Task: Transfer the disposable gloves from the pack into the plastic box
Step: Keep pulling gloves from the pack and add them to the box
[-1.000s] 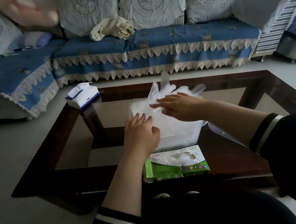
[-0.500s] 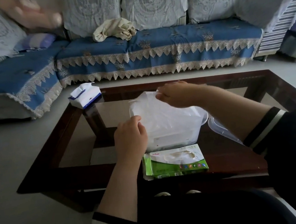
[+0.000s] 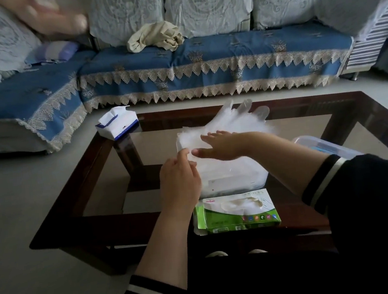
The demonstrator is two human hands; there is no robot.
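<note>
Head view shows the stack of clear gloves lying flat across the top of the plastic box at the middle of the glass table, their finger ends fanning out toward twelve o'clock. Half a second back the right hand was bunched at the far edge of the stack; now the right hand lies flat on top with fingers straight, pressing the gloves down. The left hand has shifted up to the nine o'clock corner and pinches the edge of the stack there, so the two hands almost meet.

I judge the gloves are out of the green pack (it sits at six o'clock of the box, looking flattened) and are being settled into the box. A clear lid waits at three o'clock. Whether the stack is fully inside the walls, I cannot tell.
</note>
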